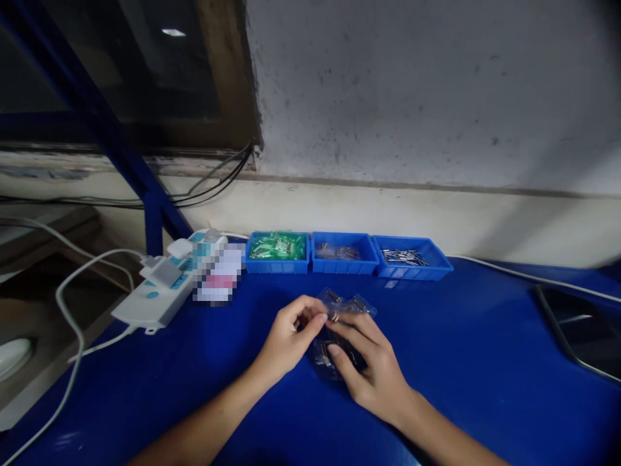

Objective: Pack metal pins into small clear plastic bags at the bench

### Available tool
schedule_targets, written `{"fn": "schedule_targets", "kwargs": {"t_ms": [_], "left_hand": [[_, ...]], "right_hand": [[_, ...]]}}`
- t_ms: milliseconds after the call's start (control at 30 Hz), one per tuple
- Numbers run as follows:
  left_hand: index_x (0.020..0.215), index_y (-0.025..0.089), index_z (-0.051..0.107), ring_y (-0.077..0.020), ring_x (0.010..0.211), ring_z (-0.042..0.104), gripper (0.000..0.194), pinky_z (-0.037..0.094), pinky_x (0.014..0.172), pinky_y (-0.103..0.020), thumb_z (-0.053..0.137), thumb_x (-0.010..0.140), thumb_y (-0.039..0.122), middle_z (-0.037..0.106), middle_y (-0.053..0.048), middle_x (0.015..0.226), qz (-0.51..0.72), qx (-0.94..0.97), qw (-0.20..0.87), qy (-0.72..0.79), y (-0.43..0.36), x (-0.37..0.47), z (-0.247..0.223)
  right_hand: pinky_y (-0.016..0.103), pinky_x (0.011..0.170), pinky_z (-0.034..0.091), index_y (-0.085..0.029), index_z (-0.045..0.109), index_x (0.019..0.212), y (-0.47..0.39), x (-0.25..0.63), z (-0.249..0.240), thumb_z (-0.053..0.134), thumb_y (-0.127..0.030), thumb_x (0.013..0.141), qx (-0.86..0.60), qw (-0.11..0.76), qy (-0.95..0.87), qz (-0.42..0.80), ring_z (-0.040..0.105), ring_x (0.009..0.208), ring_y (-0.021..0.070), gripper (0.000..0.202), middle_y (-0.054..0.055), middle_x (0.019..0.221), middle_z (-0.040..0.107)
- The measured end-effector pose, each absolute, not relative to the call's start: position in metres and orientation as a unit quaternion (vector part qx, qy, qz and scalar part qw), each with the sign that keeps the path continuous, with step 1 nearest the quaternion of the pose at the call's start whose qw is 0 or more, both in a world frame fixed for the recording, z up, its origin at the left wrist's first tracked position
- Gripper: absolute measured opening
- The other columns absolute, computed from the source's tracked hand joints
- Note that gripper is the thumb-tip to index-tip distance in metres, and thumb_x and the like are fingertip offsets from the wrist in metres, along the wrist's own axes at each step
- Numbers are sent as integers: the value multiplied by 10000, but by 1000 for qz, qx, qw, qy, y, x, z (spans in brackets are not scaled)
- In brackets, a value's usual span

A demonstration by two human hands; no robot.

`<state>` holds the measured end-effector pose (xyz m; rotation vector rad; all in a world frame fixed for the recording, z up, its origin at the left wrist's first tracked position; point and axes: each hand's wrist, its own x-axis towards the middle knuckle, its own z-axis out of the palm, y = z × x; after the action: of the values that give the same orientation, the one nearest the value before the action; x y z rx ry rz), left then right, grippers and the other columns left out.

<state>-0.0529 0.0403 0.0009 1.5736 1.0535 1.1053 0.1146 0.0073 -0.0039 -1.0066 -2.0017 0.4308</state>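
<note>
Over the middle of the blue table, my left hand is closed in a pinch at the edge of a small clear plastic bag with tiny metal pieces showing in it. My right hand meets it from the other side, fingers bent onto the same bag and the thumb lower down. Below the fingertips, another clear bag with thin metal pins shows beside my right thumb. Just beyond the hands lie more small bags, each with a dark slim part. My fingers partly hide what they grip.
Three blue bins stand along the wall: one with green packets, one with small bagged parts, one with metal pins. A white power strip with plugs and cables sits left. A dark phone-like device lies right.
</note>
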Motion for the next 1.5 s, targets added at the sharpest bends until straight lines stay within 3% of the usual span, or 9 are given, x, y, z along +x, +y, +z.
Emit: {"fn": "schedule_targets", "kwargs": {"t_ms": [167,367,500,633,800,1033,1200,1333,1500], "left_hand": [[800,170,629,-115,740,527,95,411,637,-214,545,822,130,544,-24,846,475,718,344,374,37,-53,2],[801,183,649,-135,884,515,163,428,789,-258,516,802,90,446,-52,1028,436,754,306,385,32,-54,-1],[905,183,641,-176,948,515,136,421,773,-265,543,828,236,485,-62,1013,407,716,389,412,34,-54,2],[851,161,644,-166,864,556,329,405,796,-278,408,910,382,603,-47,883,421,612,519,422,39,-57,7],[869,153,654,-157,805,564,194,407,744,-254,576,819,323,643,-33,845,393,585,558,438,41,-55,8],[890,158,612,-112,624,504,156,396,601,-229,528,855,285,596,-10,757,478,609,415,478,38,-52,4],[868,179,640,-129,798,566,146,442,715,-236,495,878,169,595,-33,860,478,743,277,378,25,-50,11],[934,194,646,-136,866,566,188,450,787,-252,472,885,139,587,-46,917,427,799,247,345,19,-48,11],[941,204,642,-167,917,557,161,434,836,-293,496,884,237,595,-48,949,388,785,289,388,20,-47,11]], "right_hand": [[415,880,425,-195,648,1003,8,118,-3,457,-306,888,-435,439,-767,176,487,1049,242,249,105,1081,510],[277,598,436,-188,660,802,10,116,-6,480,-270,891,-481,459,-710,232,555,638,151,217,18,678,595],[252,573,454,-191,684,916,11,117,-10,520,-247,874,-481,492,-687,232,603,611,150,178,21,697,671],[260,584,464,-201,689,980,10,117,-10,550,-198,851,-434,483,-729,213,598,590,142,190,35,802,716],[256,610,465,-221,684,988,11,117,-10,523,-158,847,-427,461,-740,241,607,623,139,224,23,807,712],[261,654,444,-195,663,964,9,119,-5,502,-205,853,-419,408,-760,284,591,706,154,196,39,802,649],[241,600,393,-175,624,793,13,120,-2,419,-341,917,-452,446,-710,304,519,633,131,291,10,678,556],[222,529,357,-167,527,622,16,120,-2,413,-382,913,-462,453,-668,368,459,552,109,379,-14,579,493],[240,561,427,-163,662,823,16,120,-5,493,-348,873,-462,489,-648,357,545,602,136,256,24,670,620]]}}
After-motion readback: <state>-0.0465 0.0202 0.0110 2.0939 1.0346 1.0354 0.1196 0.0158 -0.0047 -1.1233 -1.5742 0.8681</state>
